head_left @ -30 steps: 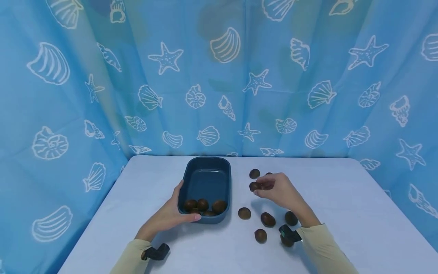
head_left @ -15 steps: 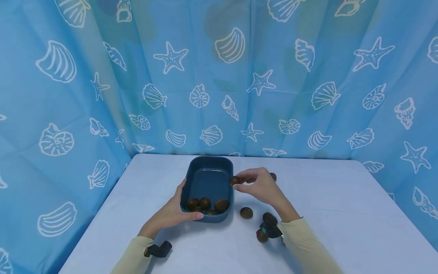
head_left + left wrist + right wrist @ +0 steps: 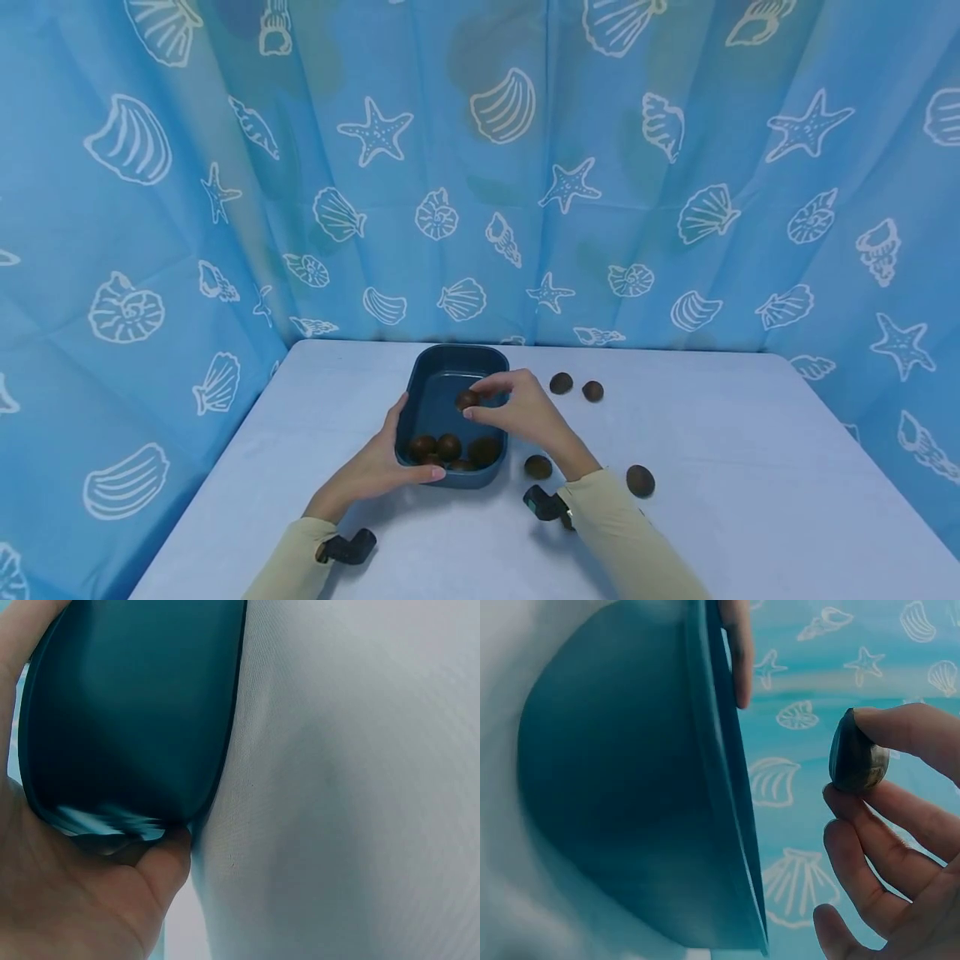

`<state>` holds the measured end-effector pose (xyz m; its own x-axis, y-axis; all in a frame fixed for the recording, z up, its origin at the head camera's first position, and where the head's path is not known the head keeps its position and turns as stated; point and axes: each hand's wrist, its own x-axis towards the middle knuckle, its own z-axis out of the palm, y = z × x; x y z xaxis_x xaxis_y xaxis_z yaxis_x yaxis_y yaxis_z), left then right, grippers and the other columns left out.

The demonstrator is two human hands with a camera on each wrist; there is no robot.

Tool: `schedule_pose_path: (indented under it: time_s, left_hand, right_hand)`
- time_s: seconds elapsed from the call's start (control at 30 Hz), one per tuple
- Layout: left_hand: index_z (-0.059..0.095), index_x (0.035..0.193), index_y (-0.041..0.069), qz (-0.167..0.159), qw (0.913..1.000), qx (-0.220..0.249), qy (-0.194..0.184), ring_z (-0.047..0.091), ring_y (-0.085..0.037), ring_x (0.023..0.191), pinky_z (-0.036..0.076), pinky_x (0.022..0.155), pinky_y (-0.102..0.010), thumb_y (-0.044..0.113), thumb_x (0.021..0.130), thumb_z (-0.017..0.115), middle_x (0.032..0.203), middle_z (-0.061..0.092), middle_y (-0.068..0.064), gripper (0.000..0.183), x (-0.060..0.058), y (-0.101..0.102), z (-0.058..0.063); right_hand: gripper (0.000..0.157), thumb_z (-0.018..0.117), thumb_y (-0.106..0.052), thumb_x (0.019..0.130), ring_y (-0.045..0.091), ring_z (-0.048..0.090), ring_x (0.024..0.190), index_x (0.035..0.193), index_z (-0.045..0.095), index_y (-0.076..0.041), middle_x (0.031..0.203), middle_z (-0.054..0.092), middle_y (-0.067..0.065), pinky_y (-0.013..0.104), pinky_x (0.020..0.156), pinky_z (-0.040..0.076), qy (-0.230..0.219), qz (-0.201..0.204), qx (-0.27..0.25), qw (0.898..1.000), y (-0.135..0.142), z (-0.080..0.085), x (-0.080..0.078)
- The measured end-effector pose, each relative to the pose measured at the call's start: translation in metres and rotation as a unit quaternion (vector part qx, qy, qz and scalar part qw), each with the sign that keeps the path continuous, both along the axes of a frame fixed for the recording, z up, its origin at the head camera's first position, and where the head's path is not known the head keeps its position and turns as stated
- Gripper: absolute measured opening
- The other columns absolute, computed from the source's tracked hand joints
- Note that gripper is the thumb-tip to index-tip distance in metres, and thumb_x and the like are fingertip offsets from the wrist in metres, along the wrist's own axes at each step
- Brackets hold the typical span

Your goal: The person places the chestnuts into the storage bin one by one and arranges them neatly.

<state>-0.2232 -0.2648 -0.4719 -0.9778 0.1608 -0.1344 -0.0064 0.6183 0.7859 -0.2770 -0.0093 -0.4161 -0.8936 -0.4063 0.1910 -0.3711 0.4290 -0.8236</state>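
Note:
A deep blue rectangular dish stands on the white table, and my left hand grips its near left corner, thumb at the front rim and fingers along the side. Over the dish's middle, my right hand pinches a brown chestnut between thumb and fingertips. The right wrist view shows this held chestnut with its pointed tip up, above the level of the rim. Several chestnuts lie together at the near end inside the dish. In the left wrist view the thumb presses the dish's outer wall.
Right of the dish lie loose chestnuts: two at the back, one near the dish, one farther right. Another is partly hidden by the right wrist camera. A blue shell-print curtain hangs behind the table.
My right hand has carried the chestnut leftward from the table's right side, across the rim, to over the dish. My left hand keeps its grip on the dish.

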Motion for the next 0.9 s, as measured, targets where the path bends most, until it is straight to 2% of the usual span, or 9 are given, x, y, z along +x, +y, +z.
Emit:
schedule_pose_path:
  time_s: [0.07,0.2,0.43,0.63,0.9]
  left_hand:
    - [-0.004,0.167,0.023,0.0,1.0,-0.004,0.001,0.028,-0.048,0.155,0.031,0.116,-0.075,0.063,0.075,0.083,0.175,0.014,-0.016,0.133,0.0,0.0,0.0]
    - [-0.005,0.167,0.022,-0.007,0.9999,0.009,0.005,0.029,-0.047,0.155,0.03,0.116,-0.076,0.06,0.077,0.083,0.175,0.015,-0.016,0.131,0.0,-0.001,0.0]
    - [-0.006,0.166,0.023,-0.021,0.999,0.038,0.009,0.028,-0.044,0.157,0.026,0.118,-0.077,0.053,0.08,0.084,0.176,0.011,-0.013,0.128,-0.001,-0.002,-0.001]
    - [-0.006,0.167,0.021,-0.027,0.9988,0.039,0.012,0.03,-0.045,0.155,0.027,0.117,-0.077,0.053,0.081,0.084,0.175,0.011,-0.015,0.128,0.0,-0.001,0.001]
    - [-0.005,0.167,0.023,-0.019,0.9992,0.033,0.011,0.029,-0.044,0.156,0.026,0.118,-0.077,0.053,0.081,0.084,0.175,0.013,-0.014,0.127,0.0,-0.001,0.0]
  right_hand:
    - [0.031,0.084,-0.032,0.086,0.026,0.064,0.109,0.114,0.08,-0.018,0.111,0.075,-0.001,0.045,0.093,0.057,0.0,0.005,0.002,1.0,-0.007,-0.001,0.0]
    - [0.031,0.083,-0.032,0.087,0.023,0.064,0.108,0.114,0.079,-0.017,0.113,0.075,0.0,0.046,0.094,0.058,0.005,0.014,0.006,1.0,-0.019,-0.005,-0.001]
    - [0.03,0.082,-0.027,0.089,0.028,0.064,0.108,0.114,0.079,-0.012,0.115,0.076,0.005,0.042,0.09,0.057,0.01,0.035,0.01,0.999,-0.032,-0.018,-0.005]
    - [0.032,0.081,-0.028,0.089,0.025,0.064,0.115,0.115,0.079,-0.01,0.117,0.076,0.006,0.054,0.104,0.054,0.028,0.02,0.051,0.998,-0.041,-0.026,-0.006]
    - [0.027,0.083,-0.027,0.088,0.025,0.065,0.116,0.11,0.081,-0.011,0.112,0.079,0.004,0.057,0.108,0.048,0.057,0.01,0.103,0.993,-0.048,-0.028,-0.008]
